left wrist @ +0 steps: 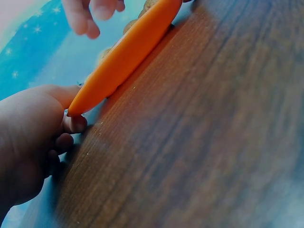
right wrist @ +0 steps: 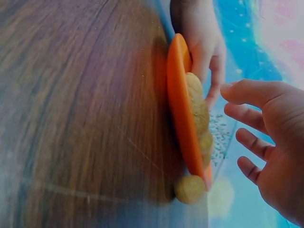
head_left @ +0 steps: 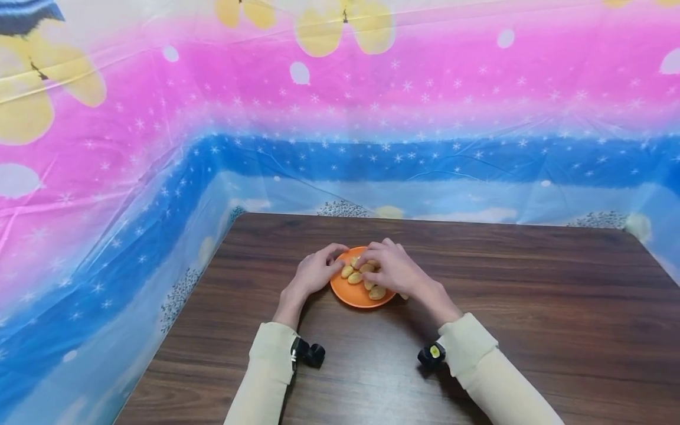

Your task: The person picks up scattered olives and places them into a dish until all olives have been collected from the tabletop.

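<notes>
An orange plate (head_left: 353, 298) holds several small, yellow-brown oval pieces (head_left: 355, 278) that look like little potatoes. My left hand (head_left: 313, 273) pinches the plate's left rim; in the left wrist view its thumb lies on the upper side and fingertips tuck under the edge. Over the plate's right part hovers my right hand (head_left: 395, 268), fingers spread and loosely bent. In the right wrist view, nothing sits between those fingers (right wrist: 247, 114). One more potato-like piece (right wrist: 190, 189) lies on the table against the plate's right edge, mostly hidden by my right wrist in the head view.
The dark wood-grain table (head_left: 531, 277) extends around the plate on every side. A pink and blue printed cloth (head_left: 425, 106) hangs behind it and along its left side. Both wrists carry small black cameras (head_left: 314, 354) close above the tabletop.
</notes>
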Available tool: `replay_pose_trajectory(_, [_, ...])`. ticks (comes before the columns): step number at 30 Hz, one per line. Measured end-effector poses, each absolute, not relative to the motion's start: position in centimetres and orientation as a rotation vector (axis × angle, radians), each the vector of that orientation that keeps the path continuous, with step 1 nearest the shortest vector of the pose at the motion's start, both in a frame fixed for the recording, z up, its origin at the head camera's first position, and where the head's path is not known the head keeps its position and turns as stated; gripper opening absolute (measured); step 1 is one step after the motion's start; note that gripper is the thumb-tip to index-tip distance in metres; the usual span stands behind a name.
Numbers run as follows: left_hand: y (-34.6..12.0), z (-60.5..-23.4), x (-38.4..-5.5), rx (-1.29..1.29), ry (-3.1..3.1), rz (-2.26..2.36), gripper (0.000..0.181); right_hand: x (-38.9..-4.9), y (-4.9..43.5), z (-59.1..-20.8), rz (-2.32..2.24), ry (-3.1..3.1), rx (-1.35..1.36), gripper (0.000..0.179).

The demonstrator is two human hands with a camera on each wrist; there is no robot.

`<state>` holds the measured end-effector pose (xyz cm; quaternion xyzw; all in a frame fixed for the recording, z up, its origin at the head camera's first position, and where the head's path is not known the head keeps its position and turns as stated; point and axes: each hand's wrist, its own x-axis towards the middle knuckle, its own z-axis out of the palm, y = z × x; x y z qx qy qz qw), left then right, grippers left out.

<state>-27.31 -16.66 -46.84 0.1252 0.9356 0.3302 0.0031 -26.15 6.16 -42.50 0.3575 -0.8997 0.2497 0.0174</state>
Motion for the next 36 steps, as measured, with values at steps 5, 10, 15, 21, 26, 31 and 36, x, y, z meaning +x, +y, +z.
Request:
replay_pose_trajectory(5, [-16.6, -46.9, -27.3, 0.377, 2.934, 1.026, 0.031, -25.8, 7.4, -42.3, 0.813, -2.805, 1.083, 0.016])
replay_pose_trajectory(10, [-16.6, -46.9, -27.3, 0.370, 2.935, 1.022, 0.031, -25.4, 8.5, -42.4, 0.831, -2.799, 1.063, 0.017])
replay_pose_trajectory(15, [-16.5, -46.8, -27.3, 0.370, 2.939, 1.017, 0.031, -25.0, 9.6, -42.7, 0.845, -2.789, 1.044, 0.017])
replay_pose_trajectory(21, [-16.5, -46.8, -27.3, 0.371, 2.940, 1.024, 0.032, -24.7, 10.9, -42.9, 0.873, -2.796, 1.026, 0.015])
replay_pose_trajectory(26, [-16.5, -47.0, -27.4, 0.379, 2.934, 1.033, 0.032, -24.5, 11.8, -43.1, 0.891, -2.809, 1.015, 0.017])
replay_pose_trajectory(31, [-16.5, -47.0, -27.5, 0.384, 2.938, 1.035, 0.032, -24.3, 12.5, -43.6, 0.889, -2.816, 1.004, 0.018])
replay_pose_trajectory(36, [-16.5, -46.9, -27.3, 0.371, 2.936, 1.036, 0.032, -23.9, 13.1, -44.1, 0.895, -2.820, 0.983, 0.017])
